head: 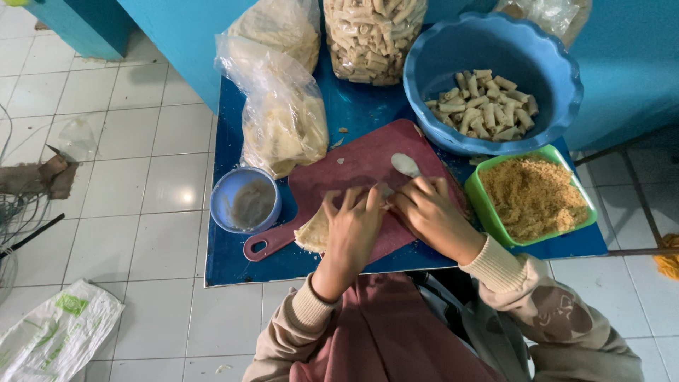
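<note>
So there's a small blue table [353, 113] set on white floor tiles [141, 198], and it's packed. Biggest thing on it is the round blue basin [544, 64] at the back right corner, holding a heap of little rolled pastries [484, 102]. Along the back edge sits a clear bag of the same rolls [371, 35], and two plastic bags of flat wrappers [283, 120] lean toward the back left corner. A maroon cutting board [346, 170] takes up the middle, its handle pointing at the front left corner. At the right edge a green tub of crumbly brown filling [534, 194] sits just beside the board, and a little blue bowl of greyish paste [246, 201] sits at the left edge by the handle.

On the board's front part lies a thin pale wrapper [311, 233], mostly covered. Left hand [353, 226] is pressed flat on it, fingers spread. Right hand [428, 212] is right next to it, fingertips curled down and pinching the wrapper's edge where the two hands meet. A spoon [406, 165] rests on the board just behind the right hand.
</note>
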